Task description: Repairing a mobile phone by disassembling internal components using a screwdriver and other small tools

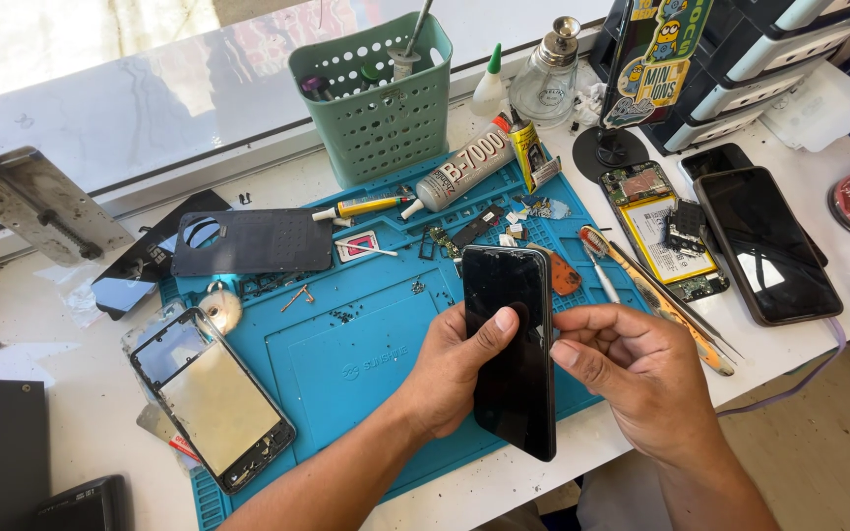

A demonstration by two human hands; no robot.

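Note:
My left hand (455, 369) grips a black smartphone (511, 344) upright over the blue repair mat (346, 344), with the thumb pressed across its dark glass. Just to the phone's right is my right hand (632, 369), its index finger and thumb touching the phone's right edge. The phone's screen is dark and reflects light. Its lower end hangs over the front edge of the mat.
An opened phone frame (211, 398) lies at the mat's left. A grey back cover (253, 241), a glue tube (464, 169) and small parts lie farther back. A green basket (376, 98) stands behind. At right lie a disassembled phone (659, 226), a black phone (767, 244) and tweezers (666, 295).

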